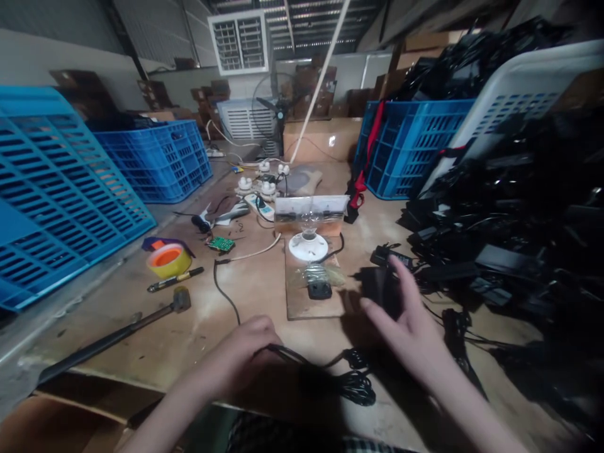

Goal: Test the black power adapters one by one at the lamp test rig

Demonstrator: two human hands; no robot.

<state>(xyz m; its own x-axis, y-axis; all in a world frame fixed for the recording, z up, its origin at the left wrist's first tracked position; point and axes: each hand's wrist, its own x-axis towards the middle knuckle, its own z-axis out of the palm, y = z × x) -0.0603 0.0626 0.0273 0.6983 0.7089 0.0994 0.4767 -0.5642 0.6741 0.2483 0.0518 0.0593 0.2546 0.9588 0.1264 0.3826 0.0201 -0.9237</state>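
hands (238, 352): 2
blk cable coils (353, 385): 1
blue crates (160, 160): 3
white crates (514, 119): 1
fans (278, 104): 1
bulbs (309, 223): 1
white lamp sockets (244, 182): 5
tape rolls (165, 261): 1
PCBs (221, 244): 1
mallets (179, 301): 1

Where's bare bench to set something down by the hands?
Bare bench top lies between the hammer and the black cable, left of the left hand. It's crowded right of the right hand, at the heap of black power adapters.
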